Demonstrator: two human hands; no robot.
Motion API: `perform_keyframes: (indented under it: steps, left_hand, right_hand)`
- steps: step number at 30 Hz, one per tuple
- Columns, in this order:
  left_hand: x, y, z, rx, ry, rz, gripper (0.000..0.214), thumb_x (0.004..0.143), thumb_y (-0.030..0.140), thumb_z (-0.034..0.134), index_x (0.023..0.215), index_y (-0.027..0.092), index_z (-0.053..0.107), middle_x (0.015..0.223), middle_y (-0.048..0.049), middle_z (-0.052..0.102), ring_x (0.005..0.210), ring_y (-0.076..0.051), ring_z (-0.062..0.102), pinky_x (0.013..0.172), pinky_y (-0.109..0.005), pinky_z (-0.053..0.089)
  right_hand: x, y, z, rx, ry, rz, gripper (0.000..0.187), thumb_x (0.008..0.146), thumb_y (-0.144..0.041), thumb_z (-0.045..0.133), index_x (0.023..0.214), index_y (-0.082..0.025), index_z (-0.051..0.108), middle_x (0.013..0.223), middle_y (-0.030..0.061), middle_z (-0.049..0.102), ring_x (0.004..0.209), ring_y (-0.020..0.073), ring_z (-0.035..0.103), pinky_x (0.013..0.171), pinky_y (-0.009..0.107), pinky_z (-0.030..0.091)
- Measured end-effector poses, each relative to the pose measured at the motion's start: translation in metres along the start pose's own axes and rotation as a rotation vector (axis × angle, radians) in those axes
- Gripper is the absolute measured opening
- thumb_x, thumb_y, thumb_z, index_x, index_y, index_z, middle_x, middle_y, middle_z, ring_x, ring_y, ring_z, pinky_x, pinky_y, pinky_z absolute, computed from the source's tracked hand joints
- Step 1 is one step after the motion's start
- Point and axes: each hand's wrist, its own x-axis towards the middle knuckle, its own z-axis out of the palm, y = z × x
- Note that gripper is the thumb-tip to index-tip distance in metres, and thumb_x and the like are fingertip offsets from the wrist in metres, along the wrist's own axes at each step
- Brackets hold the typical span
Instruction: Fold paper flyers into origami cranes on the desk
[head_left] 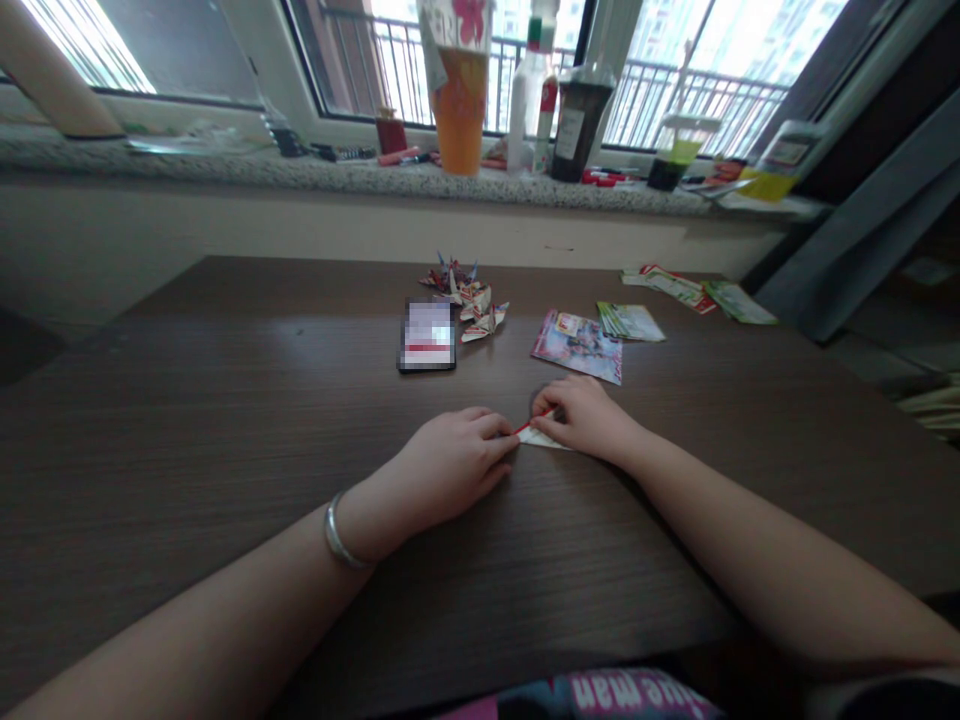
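A small folded piece of white paper with a red edge point(536, 434) lies on the dark wooden table point(225, 420) between my hands. My left hand point(450, 465), with a silver bangle on its wrist, has its fingers curled and pinches the paper's left tip. My right hand point(589, 415) is closed over the paper's right side and presses it onto the table. Most of the paper is hidden under my right hand.
A phone point(427, 336) lies behind my hands, with several folded paper cranes point(469, 295) beside it. Printed paper sheets point(579, 345) and leaflets point(675, 288) lie to the right. Cups and bottles point(459, 95) stand on the stone windowsill point(225, 172).
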Motion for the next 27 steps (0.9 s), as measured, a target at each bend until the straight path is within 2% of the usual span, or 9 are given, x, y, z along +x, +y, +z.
perform_keyframes:
  steps: [10, 22, 27]
  left_hand:
    - [-0.002, -0.004, 0.000, -0.006, -0.010, -0.044, 0.027, 0.093, 0.029, 0.048, 0.111, 0.020, 0.067, 0.103, -0.0086, 0.063, 0.095, -0.023, 0.060, 0.084, -0.038, 0.051]
    - [-0.004, -0.012, -0.004, -0.064, -0.034, -0.059, 0.026, 0.093, 0.027, 0.050, 0.109, 0.023, 0.070, 0.103, -0.0062, 0.064, 0.093, -0.020, 0.061, 0.084, -0.035, 0.050]
    - [-0.003, -0.013, -0.003, -0.074, -0.011, -0.068, 0.025, 0.093, 0.027, 0.049, 0.103, 0.019, 0.070, 0.101, -0.0067, 0.065, 0.093, -0.020, 0.061, 0.085, -0.035, 0.050]
  right_hand:
    - [-0.001, 0.002, 0.001, 0.019, -0.009, -0.013, 0.014, 0.084, -0.033, 0.061, 0.081, -0.021, 0.068, 0.083, 0.0034, 0.068, 0.087, 0.0195, 0.059, 0.081, 0.031, 0.035]
    - [-0.007, -0.008, 0.000, -0.099, 0.007, -0.002, 0.013, 0.086, -0.029, 0.058, 0.081, -0.020, 0.066, 0.086, 0.0048, 0.067, 0.090, 0.0219, 0.056, 0.085, 0.034, 0.033]
    - [-0.007, -0.010, 0.001, -0.117, 0.024, 0.000, 0.014, 0.086, -0.032, 0.058, 0.082, -0.019, 0.065, 0.085, 0.0050, 0.067, 0.088, 0.0219, 0.056, 0.085, 0.035, 0.032]
